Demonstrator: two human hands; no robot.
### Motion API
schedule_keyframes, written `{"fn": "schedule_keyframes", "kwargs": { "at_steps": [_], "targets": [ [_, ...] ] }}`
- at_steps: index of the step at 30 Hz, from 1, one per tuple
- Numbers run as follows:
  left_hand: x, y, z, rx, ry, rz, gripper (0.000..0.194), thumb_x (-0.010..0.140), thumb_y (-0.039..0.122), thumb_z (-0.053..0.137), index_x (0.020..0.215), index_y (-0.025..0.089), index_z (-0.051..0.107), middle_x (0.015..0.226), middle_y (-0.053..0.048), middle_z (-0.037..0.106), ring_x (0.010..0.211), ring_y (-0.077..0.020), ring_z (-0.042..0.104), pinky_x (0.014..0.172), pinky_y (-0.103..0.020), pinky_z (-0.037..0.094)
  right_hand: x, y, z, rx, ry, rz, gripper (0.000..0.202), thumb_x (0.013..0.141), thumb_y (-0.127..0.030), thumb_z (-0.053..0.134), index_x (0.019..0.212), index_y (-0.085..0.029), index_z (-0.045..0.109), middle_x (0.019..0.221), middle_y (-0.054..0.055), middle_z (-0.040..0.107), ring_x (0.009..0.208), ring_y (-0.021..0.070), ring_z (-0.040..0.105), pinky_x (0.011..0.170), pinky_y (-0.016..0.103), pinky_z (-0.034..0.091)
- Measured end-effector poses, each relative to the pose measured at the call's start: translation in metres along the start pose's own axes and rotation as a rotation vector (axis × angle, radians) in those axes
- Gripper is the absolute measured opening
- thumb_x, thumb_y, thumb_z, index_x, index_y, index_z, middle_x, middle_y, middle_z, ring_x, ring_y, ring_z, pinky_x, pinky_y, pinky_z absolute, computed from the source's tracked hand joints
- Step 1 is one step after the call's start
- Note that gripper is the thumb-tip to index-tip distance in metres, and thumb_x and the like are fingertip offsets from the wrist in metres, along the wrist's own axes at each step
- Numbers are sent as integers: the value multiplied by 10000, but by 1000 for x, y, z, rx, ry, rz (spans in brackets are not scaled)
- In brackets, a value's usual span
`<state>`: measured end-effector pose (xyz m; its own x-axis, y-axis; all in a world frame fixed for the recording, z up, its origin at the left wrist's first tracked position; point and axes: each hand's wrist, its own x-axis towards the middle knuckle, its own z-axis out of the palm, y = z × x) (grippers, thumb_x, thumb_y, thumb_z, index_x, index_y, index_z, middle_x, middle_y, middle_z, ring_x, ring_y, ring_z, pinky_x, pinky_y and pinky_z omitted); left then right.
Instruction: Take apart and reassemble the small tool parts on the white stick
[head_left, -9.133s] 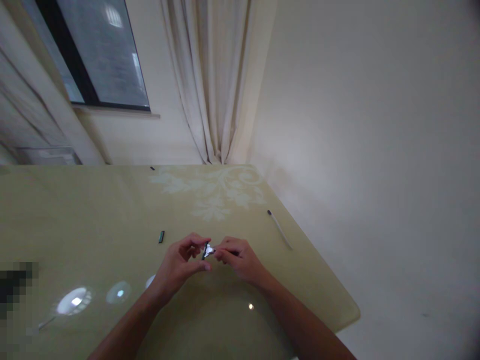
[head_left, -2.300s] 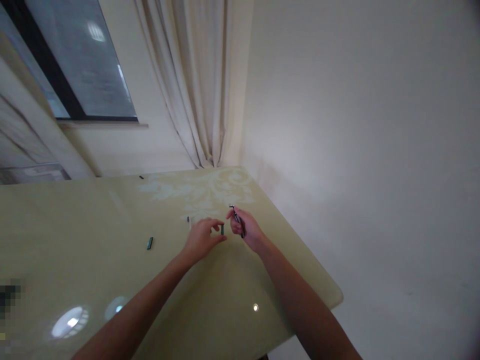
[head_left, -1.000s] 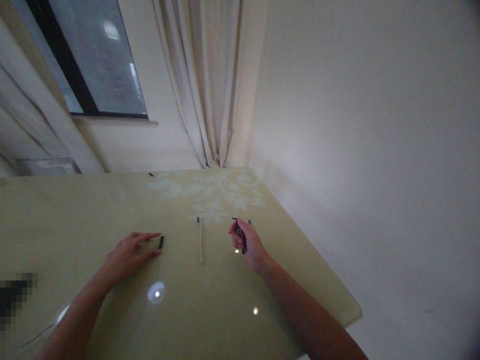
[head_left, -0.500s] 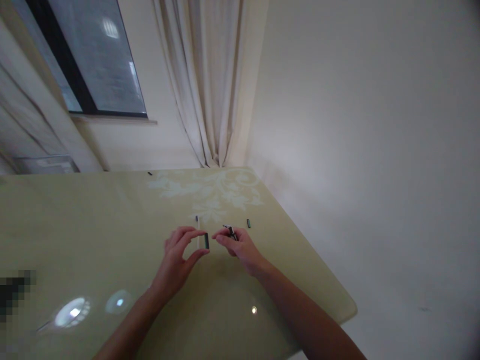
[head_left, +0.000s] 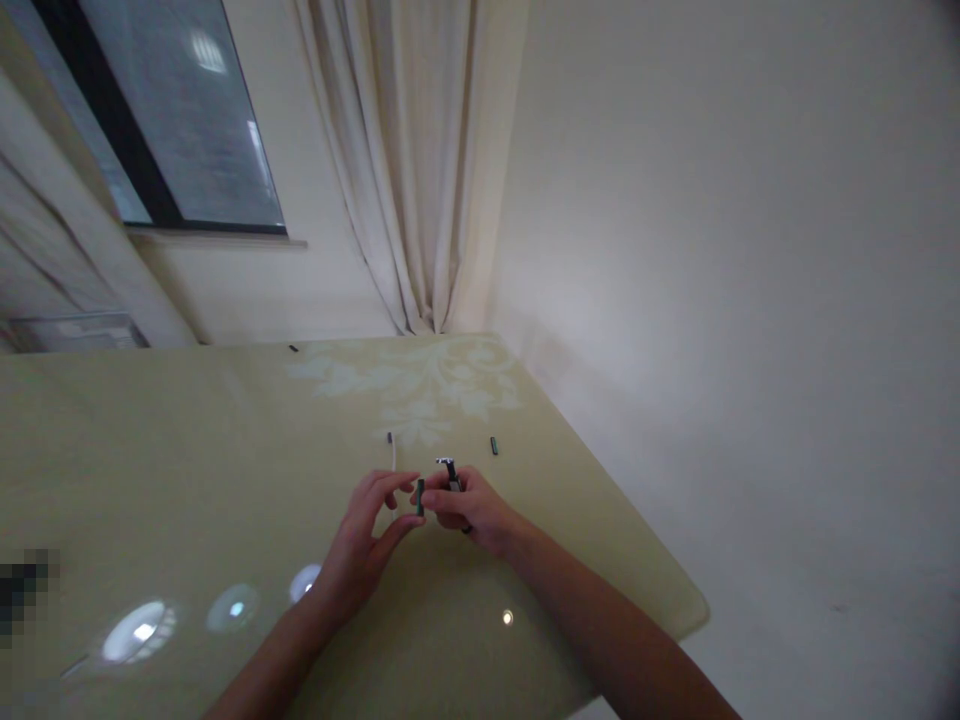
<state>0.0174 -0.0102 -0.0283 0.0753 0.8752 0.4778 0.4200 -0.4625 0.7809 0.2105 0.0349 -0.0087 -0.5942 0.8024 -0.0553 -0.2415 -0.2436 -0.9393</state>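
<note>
Slim dark-green-and-black rectangular strip (head_left: 420, 498), straight-edged, standing near upright over glossy cream worktop (head_left: 187, 450); left hand (head_left: 365, 530) pinching its ends between thumb and fingertips; right hand (head_left: 484, 512) curled round black-handled tool with shiny silver T-shaped head (head_left: 454, 480), thumb close at strip's side, contact unclear; second green-and-black strip (head_left: 493, 446) lying on worktop beyond right hand; thin white stick with dark tip (head_left: 394, 456) partly hidden behind left hand

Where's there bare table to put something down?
Widest: the table between the left hand, white stick and blurred dark thing. Narrower: between the right forearm and the table's right edge. Crowded: around the right hand, green strip and black-and-silver handle, with another strip just beyond.
</note>
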Motion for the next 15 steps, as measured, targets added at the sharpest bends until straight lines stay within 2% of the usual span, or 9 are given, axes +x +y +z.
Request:
{"fn": "schedule_keyframes", "kwargs": {
  "at_steps": [3,6,7,9,11,15],
  "targets": [
    [1,3,-2,-102,-71,-106,503,940,486,631,1384,255,584,990,-51,667,799,-189,562,786,-324,475,-5,-3,-2,-254,74,-132,316,759,-466,849,817,-168,762,555,-70,447,491,70,311,492,240,213],
    [4,7,-4,-292,-174,-288,536,1003,595,440,1258,188,678,847,-40,631,656,-151,478,623,-271,404,-12,-7,-5,-653,139,-401,219,837,-391,792,927,-191,791,670,-18,568,575,110,446,563,248,328],
    [5,8,-5,-347,-197,-355,568,997,623,428,1187,168,711,800,-30,604,620,-138,438,578,-258,363,-14,-9,-6,-779,140,-489,197,858,-362,770,971,-202,795,719,4,611,608,126,487,595,257,364],
    [7,12,-7,-403,-228,-471,573,949,655,515,1084,147,744,738,-8,550,596,-122,391,539,-243,297,-17,-10,-9,-989,118,-617,203,894,-335,728,1050,-223,792,788,41,667,657,154,538,650,275,412],
    [8,16,-8,-396,-250,-528,545,889,655,619,1036,150,763,708,3,531,615,-124,406,548,-235,284,-19,-11,-10,-1126,89,-665,226,940,-352,678,1107,-238,781,805,60,689,669,168,554,670,284,429],
    [9,24,-10,-398,-270,-537,533,848,662,665,1028,175,785,755,-28,653,664,-144,486,594,-236,340,-21,-12,-12,-1251,74,-704,249,998,-380,609,1140,-257,773,844,77,704,694,178,586,683,281,442]
  ]
}}
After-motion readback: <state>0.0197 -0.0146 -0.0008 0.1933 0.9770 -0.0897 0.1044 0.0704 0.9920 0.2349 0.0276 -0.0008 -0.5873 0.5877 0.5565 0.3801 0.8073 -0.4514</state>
